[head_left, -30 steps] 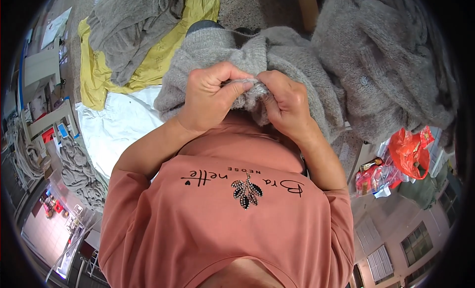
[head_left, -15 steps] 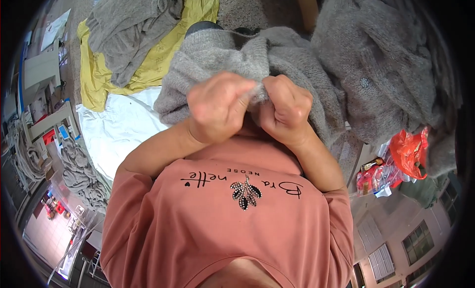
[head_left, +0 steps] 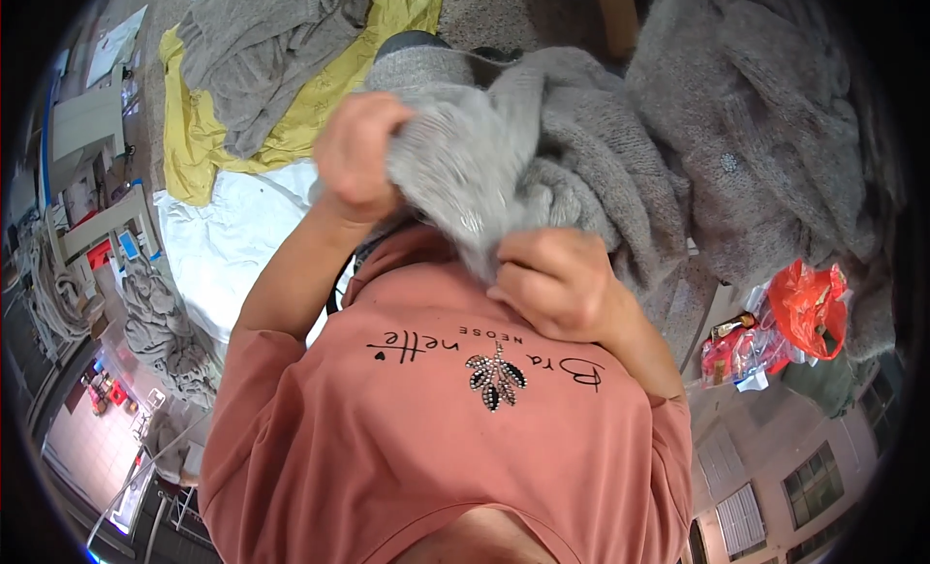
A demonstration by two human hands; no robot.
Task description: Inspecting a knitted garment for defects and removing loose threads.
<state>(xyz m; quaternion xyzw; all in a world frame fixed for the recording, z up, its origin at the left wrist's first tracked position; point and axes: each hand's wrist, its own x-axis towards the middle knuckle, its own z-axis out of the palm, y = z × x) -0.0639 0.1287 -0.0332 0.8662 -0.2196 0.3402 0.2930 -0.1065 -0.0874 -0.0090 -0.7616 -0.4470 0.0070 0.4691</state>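
A light grey, fuzzy knit garment (head_left: 460, 162) lies across my lap, its raised part blurred by motion. My left hand (head_left: 356, 157) is closed on its left edge, fingers curled into the fabric. Lower and closer to my body, my right hand (head_left: 554, 281) pinches another part of it. Between the two hands the knit is spread and stretched at a slant. More folds of grey knit (head_left: 601, 147) bunch up beyond my right hand. The fingertips of both hands are partly hidden.
To the right rises a large heap of darker grey knitwear (head_left: 751, 147). More grey knits (head_left: 262, 60) lie on a yellow sheet (head_left: 189, 167) at far left, beside a white sheet (head_left: 218, 239). A red plastic bag (head_left: 807, 307) sits at right.
My hands, close together before, have moved apart: the left up and leftward, the right down toward my body. The knit between them has spread out.
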